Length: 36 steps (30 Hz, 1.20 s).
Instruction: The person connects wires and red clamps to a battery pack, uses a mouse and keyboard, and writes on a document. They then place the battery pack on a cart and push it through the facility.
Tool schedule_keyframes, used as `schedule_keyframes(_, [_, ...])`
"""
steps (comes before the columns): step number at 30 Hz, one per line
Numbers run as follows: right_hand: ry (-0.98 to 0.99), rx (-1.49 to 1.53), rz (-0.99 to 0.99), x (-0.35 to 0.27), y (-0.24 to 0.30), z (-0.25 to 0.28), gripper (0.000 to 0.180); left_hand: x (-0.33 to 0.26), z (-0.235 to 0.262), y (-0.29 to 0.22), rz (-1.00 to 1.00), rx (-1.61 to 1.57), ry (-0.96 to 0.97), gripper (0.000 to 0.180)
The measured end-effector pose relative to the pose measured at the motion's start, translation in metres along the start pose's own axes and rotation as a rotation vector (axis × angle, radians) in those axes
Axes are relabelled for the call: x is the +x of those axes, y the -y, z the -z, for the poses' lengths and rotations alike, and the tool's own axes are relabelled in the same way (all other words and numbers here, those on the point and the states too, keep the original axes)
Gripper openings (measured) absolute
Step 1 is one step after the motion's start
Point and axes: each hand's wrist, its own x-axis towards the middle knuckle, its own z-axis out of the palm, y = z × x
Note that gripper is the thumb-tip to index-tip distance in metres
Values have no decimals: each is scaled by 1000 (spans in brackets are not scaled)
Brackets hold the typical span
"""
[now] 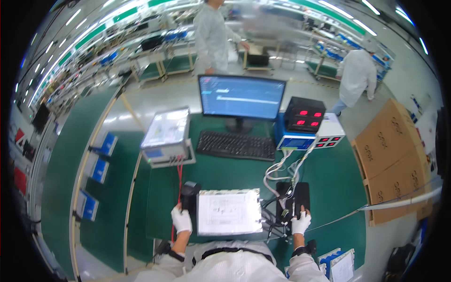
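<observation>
My left hand (181, 220), in a white glove with bare fingertips, is beside a black device (190, 195). Red cables (180, 181) run down to its fingers, which look closed on them. To its right lies a flat, light-coloured unit (229, 211) with a printed sheet on top. Black cables (270, 217) come out of the unit's right side. My right hand (300, 223), gloved alike, rests on the near part of a black pad (300, 191). Its fingers are bent over something dark that I cannot make out.
A lit monitor (242, 97) and a black keyboard (235, 144) stand farther back. A grey instrument box (165, 134) is at left; meters with red digits (304, 115) are at right, with white cables (272, 176). Cardboard boxes (392, 160) stand beyond the right edge. Two people are in the background.
</observation>
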Motion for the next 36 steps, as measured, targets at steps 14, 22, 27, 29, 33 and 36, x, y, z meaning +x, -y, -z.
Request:
schedule_keyframes(14, [-88,49,-34,9,-11,-4,75,39,-20,-1,-15,488,218,65])
schedule_keyframes(22, [-160,8,2,1,-14,-10,72,41,-7,-27,35,448,357,53])
schedule_keyframes(27, [-177,-21,-9,1,-11,-14,70,42,-12,-32,-7,476,376,51])
schedule_keyframes(29, [-178,-16,-10,-1,-7,-12,72,40,-8,-28,-65,466,313,50])
schedule_keyframes(33, [-173,-6,-22,0,-6,-12,73,21,14,43,-258,335,150,41])
schedule_keyframes(36, [-166,-11,-22,-2,-11,-13,73,-1,37,144,-81,529,205,34])
